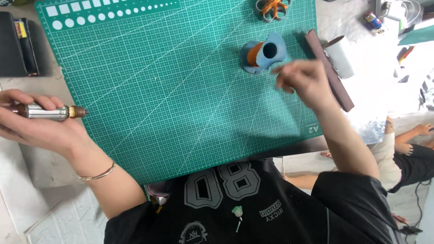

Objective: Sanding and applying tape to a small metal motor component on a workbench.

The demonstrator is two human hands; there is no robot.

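Note:
My left hand (38, 126) rests at the left edge of the green cutting mat (172, 95) and grips a small silver rotary tool (47, 112) with a brown tip pointing right. My right hand (304, 80) hovers over the mat's right side with fingers loosely curled and holds nothing that I can see. Just up and left of it lies a blue spool-shaped piece (264, 53) with an orange band and a dark hole. A long dark brown strip (329, 70) lies by the mat's right edge, partly behind my right hand.
A grey and orange flower-shaped piece (272, 9) sits at the mat's top edge. A white roll (341, 56) lies right of the brown strip. A black case (18, 45) stands at far left. Another person (413, 153) sits low at the right. Small clutter fills the top right.

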